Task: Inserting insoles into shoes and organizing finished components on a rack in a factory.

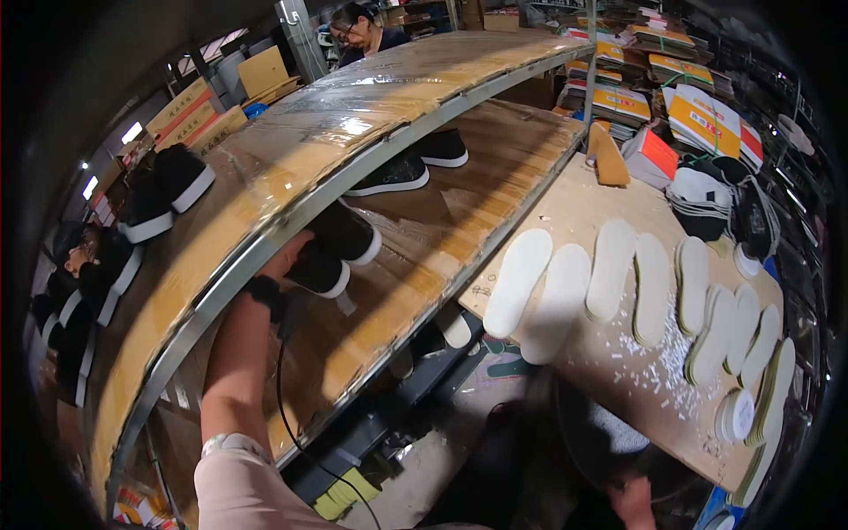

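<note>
My left hand (284, 258) reaches into the middle shelf (415, 256) of a cardboard-lined rack, partly hidden behind the metal shelf rail (265, 243). Its fingers rest on a black shoe with a white sole (320, 274), and a second black shoe (346, 231) lies just behind it. A dark band (263, 291) circles the wrist, with a black cable hanging from it. My right hand (632, 500) shows at the lower edge against a dark, blurred object (574, 433); its grip cannot be made out.
White insoles (565, 291) lie in a row on a wooden table (565, 203) at right, with stacked insoles (764, 389) at its end. Two more black shoes (415, 163) sit deeper on the shelf, others (163, 190) on top. Shoe boxes (702, 119) pile behind. Another person (362, 31) stands beyond.
</note>
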### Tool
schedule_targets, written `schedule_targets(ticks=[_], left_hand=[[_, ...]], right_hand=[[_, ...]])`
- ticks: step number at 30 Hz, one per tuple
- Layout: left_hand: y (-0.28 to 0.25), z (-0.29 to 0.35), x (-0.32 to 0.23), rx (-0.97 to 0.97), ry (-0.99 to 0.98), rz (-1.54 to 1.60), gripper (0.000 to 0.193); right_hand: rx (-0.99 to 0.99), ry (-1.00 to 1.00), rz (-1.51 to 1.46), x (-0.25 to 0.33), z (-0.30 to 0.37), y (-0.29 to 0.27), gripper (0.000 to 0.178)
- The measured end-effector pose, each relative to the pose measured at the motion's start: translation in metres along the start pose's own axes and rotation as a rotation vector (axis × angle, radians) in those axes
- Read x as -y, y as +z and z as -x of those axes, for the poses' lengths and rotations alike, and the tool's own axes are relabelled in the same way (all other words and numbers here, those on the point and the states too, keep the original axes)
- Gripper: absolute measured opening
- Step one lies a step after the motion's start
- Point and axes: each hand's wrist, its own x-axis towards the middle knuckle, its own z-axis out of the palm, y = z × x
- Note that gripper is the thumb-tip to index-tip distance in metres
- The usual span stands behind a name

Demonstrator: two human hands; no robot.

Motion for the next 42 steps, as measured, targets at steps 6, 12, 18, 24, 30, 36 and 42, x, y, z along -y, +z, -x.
schedule_targets(ticks=[6,12,18,24,30,36,42], left_hand=[[0.06,-0.122,0.053,-0.072,0.296,-0.002,0.028],[0.143,-0.227,-0.062,0.188,0.395,-0.357,0.039],[0.196,-0.205,-0.18,-0.331,0.486,-0.246,0.057],[0.171,0.031,-0.241,0.496,0.691,0.072,0.044],[0.162,0.251,-0.231,1.364,0.868,0.054,0.038],[0.246,0.401,-0.253,1.16,1.033,-0.138,0.042],[0.337,0.474,-0.292,0.954,1.002,0.019,0.037]], right_hand=[[-0.038,0.049,0.323,0.004,0.0,0.021,0.016],[0.101,0.127,0.36,0.01,-0.015,0.017,0.014],[-0.035,-0.05,0.56,-0.012,-0.005,0.028,0.019],[-0.121,0.107,0.349,-0.009,-0.005,0.032,0.015],[-0.056,0.222,0.381,0.001,0.003,0.018,0.024],[-0.069,0.063,0.162,-0.035,0.036,0.01,0.022],[-0.479,0.299,0.131,-0.082,0.203,-0.097,0.023]])
